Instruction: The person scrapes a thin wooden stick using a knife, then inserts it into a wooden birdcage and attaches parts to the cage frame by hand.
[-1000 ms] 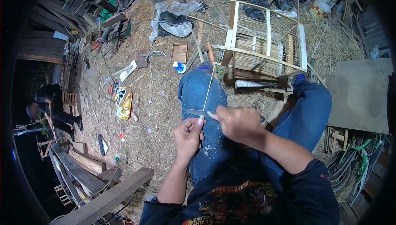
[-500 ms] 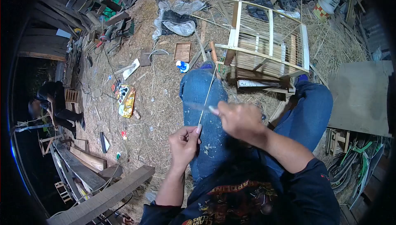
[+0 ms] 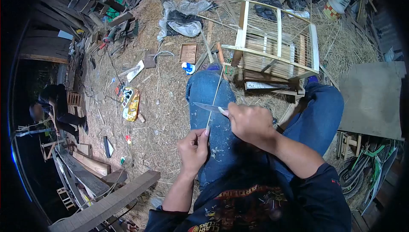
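My left hand (image 3: 194, 150) is closed, pinching the lower end of a thin pale stick (image 3: 217, 88) between thumb and fingers. The stick slants up over my jeans-covered knee, its far end near my foot. In my right hand (image 3: 252, 122) is a knife (image 3: 208, 107), gripped by its handle with the fingers wrapped round. Its blade points left and lies across the stick, a little above my left fingertips. Whether the blade cuts into the stick cannot be made out.
A slatted wooden frame (image 3: 279, 34) stands ahead at the right. A small wooden tray (image 3: 188, 53), a glue bottle (image 3: 188, 68) and a yellow bag (image 3: 131, 104) lie on the straw-strewn ground. Another person (image 3: 59, 106) is at the far left. A beam (image 3: 106, 200) juts in lower left.
The knife blade, blurred before, now shows sharply across the stick. My right hand has shifted very slightly, and my left hand has moved a little to the right.
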`<state>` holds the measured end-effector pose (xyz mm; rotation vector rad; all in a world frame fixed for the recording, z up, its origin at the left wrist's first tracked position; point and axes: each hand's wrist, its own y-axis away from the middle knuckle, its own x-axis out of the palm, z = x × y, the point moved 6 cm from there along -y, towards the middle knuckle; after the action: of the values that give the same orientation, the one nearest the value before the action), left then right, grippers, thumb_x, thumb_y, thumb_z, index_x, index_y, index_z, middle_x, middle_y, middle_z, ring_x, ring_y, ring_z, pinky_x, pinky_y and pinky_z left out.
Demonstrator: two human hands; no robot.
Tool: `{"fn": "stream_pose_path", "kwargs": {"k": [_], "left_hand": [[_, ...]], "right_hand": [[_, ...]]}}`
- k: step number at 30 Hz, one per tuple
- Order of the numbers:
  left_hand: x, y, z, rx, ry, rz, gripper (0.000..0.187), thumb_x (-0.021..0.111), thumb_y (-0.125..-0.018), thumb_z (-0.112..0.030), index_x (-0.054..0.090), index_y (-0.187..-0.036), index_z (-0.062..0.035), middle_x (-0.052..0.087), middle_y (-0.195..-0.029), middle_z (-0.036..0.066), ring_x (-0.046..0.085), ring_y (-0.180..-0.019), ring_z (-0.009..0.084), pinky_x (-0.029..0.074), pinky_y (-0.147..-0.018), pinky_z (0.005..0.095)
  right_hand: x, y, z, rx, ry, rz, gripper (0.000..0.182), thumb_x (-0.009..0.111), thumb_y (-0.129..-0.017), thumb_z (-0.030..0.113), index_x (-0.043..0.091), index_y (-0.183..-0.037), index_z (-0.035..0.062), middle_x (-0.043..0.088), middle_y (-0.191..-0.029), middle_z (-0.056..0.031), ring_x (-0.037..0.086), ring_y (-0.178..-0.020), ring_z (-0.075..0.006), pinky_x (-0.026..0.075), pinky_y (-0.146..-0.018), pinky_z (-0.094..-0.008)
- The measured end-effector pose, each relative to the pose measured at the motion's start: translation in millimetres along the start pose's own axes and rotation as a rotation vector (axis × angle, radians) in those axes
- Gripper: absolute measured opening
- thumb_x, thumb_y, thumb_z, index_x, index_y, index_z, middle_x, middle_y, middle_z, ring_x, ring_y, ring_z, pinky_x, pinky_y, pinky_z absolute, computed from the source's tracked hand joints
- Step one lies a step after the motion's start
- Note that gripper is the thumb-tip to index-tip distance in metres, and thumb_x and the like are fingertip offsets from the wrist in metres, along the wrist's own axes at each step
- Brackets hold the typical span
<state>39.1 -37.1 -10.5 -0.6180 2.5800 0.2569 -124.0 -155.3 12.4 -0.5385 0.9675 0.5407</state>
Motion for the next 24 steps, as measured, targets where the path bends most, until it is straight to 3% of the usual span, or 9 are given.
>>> {"fn": "stream_pose_path", "kwargs": {"k": [7, 10, 13, 15, 18, 20, 24], "left_hand": [[2, -2, -1, 0.024, -0.001, -0.022, 0.011, 0.072, -0.096, -0.007, 0.075, -0.095, 0.0039, 0.067, -0.062, 0.006, 0.059, -0.055, 0.0059, 0.044, -0.051, 0.0250], [2, -2, -7, 0.062, -0.071, -0.038, 0.011, 0.072, -0.095, -0.007, 0.075, -0.094, 0.0035, 0.068, -0.064, 0.009, 0.060, -0.055, 0.0082, 0.046, -0.052, 0.0267], [5, -13, -17, 0.143, -0.140, -0.061, 0.013, 0.072, -0.095, -0.008, 0.075, -0.095, 0.0042, 0.069, -0.066, 0.009, 0.061, -0.056, 0.0097, 0.047, -0.053, 0.0278], [9, -26, -27, 0.194, -0.162, -0.077, 0.015, 0.072, -0.096, -0.010, 0.076, -0.096, 0.0050, 0.070, -0.067, 0.008, 0.061, -0.059, 0.0094, 0.047, -0.055, 0.0275], [13, -44, -49, 0.260, -0.211, -0.105, 0.015, 0.074, -0.094, -0.011, 0.076, -0.097, 0.0044, 0.072, -0.070, 0.013, 0.065, -0.058, 0.0135, 0.050, -0.056, 0.0298], [12, -51, -52, 0.213, -0.234, -0.050, 0.014, 0.073, -0.094, -0.011, 0.075, -0.093, 0.0035, 0.072, -0.074, 0.019, 0.070, -0.059, 0.0253, 0.053, -0.056, 0.0348], [-1, -30, -51, 0.203, -0.331, 0.019, 0.012, 0.075, -0.092, -0.010, 0.075, -0.094, 0.0023, 0.073, -0.077, 0.018, 0.072, -0.063, 0.0255, 0.054, -0.058, 0.0350]], "right_hand": [[2, 7, 7, -0.062, -0.047, -0.034, 0.021, 0.065, -0.096, 0.022, 0.058, -0.079, 0.0106, 0.065, -0.060, -0.0095, 0.066, -0.048, -0.0278, 0.049, -0.040, -0.0414], [-3, 1, -4, 0.038, -0.005, -0.014, 0.018, 0.065, -0.094, 0.020, 0.060, -0.080, 0.0102, 0.066, -0.061, -0.0106, 0.067, -0.049, -0.0282, 0.050, -0.041, -0.0412], [-1, 1, 0, 0.002, -0.054, -0.038, 0.017, 0.065, -0.095, 0.022, 0.061, -0.082, 0.0105, 0.066, -0.061, -0.0111, 0.067, -0.050, -0.0301, 0.051, -0.043, -0.0441], [-3, -11, -13, 0.113, -0.046, -0.015, 0.019, 0.063, -0.097, 0.026, 0.063, -0.085, 0.0110, 0.066, -0.062, -0.0128, 0.068, -0.053, -0.0340, 0.052, -0.045, -0.0487], [-6, -25, -28, 0.195, -0.065, -0.010, 0.024, 0.059, -0.100, 0.031, 0.063, -0.087, 0.0110, 0.068, -0.065, -0.0148, 0.069, -0.057, -0.0374, 0.052, -0.048, -0.0522], [-5, -24, -31, 0.195, -0.069, -0.024, 0.025, 0.059, -0.101, 0.032, 0.063, -0.087, 0.0110, 0.068, -0.066, -0.0152, 0.069, -0.058, -0.0378, 0.052, -0.048, -0.0526], [1, -25, -36, 0.207, -0.092, -0.032, 0.027, 0.057, -0.102, 0.034, 0.064, -0.089, 0.0111, 0.069, -0.068, -0.0160, 0.070, -0.060, -0.0389, 0.053, -0.050, -0.0535]]}}
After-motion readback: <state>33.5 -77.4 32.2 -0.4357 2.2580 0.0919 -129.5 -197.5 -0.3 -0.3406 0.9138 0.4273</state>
